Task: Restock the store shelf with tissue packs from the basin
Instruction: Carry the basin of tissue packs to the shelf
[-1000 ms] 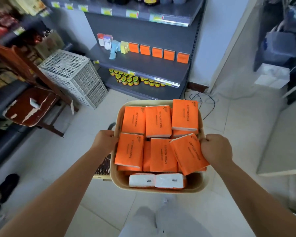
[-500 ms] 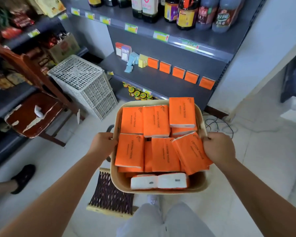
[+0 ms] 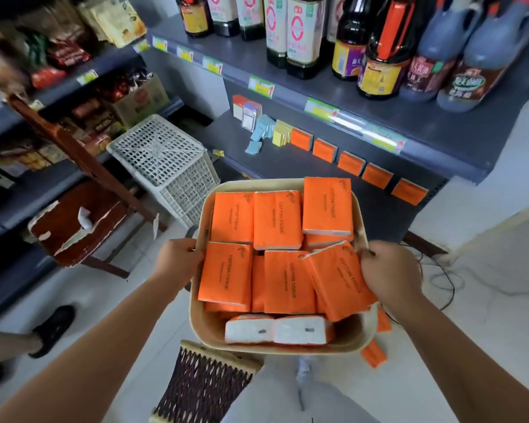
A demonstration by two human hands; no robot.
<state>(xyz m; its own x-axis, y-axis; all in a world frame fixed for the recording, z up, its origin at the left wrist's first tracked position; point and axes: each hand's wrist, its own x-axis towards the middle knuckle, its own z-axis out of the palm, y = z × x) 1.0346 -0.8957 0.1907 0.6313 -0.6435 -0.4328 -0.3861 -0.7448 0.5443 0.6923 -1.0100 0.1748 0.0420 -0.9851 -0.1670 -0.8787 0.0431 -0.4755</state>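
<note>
A cream basin (image 3: 290,348) full of orange tissue packs (image 3: 277,219) is carried in front of me. My left hand (image 3: 177,257) grips its left rim. My right hand (image 3: 390,271) grips the right rim, its fingers over a tilted orange pack (image 3: 336,280). Two packs (image 3: 277,329) at the near end show their white sides. Beyond the basin, the grey shelf (image 3: 287,166) holds a row of several orange packs (image 3: 350,162) standing along its back.
Dark sauce bottles (image 3: 379,47) fill the shelf above. A white lattice crate (image 3: 165,161) and a worn wooden chair (image 3: 74,218) stand at left, a woven stool (image 3: 202,386) below the basin. Another person's shoe (image 3: 54,328) is at far left. Cables (image 3: 440,282) lie on the floor at right.
The basin and I have come closer to the shelf; the shelf looms larger and the bottles above have come into view. Both hands keep their grip on the rims.
</note>
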